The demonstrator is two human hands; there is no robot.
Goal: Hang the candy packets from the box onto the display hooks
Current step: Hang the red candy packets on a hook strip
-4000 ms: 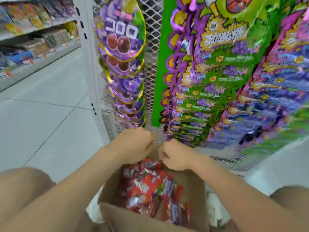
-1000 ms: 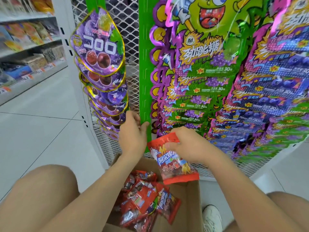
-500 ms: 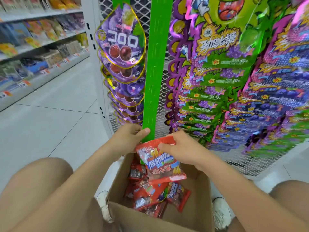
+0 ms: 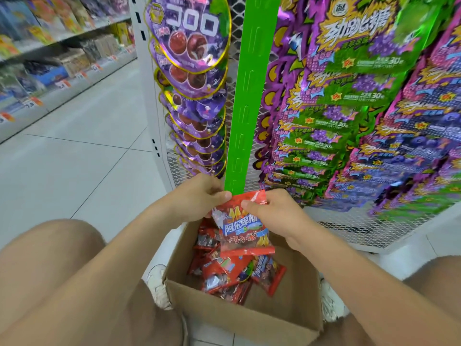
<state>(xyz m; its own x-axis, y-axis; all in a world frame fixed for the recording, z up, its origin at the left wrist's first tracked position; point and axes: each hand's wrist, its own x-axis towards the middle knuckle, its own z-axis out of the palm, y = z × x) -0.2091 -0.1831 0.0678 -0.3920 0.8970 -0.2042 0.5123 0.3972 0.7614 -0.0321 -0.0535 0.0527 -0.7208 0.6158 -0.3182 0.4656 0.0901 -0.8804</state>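
Note:
A red candy packet (image 4: 243, 232) hangs upright above an open cardboard box (image 4: 244, 318). My left hand (image 4: 199, 196) pinches its top left corner and my right hand (image 4: 274, 211) pinches its top right edge. The packet's top sits right at the lower end of a green slotted display strip (image 4: 247, 96), whose slots are bare. Several more red packets (image 4: 224, 273) lie in a heap inside the box. Whether the packet touches a hook on the strip is hidden by my fingers.
Purple round packets (image 4: 194, 78) hang left of the strip, green and purple packets (image 4: 349, 96) to its right, all on a white mesh rack (image 4: 349, 233). My knees flank the box. A tiled aisle (image 4: 74, 158) and stocked shelves (image 4: 50, 58) lie to the left.
Four seconds ago both hands were in the box. My right hand lifted one red packet to the strip's lower end, and my left hand has now joined it on the top edge.

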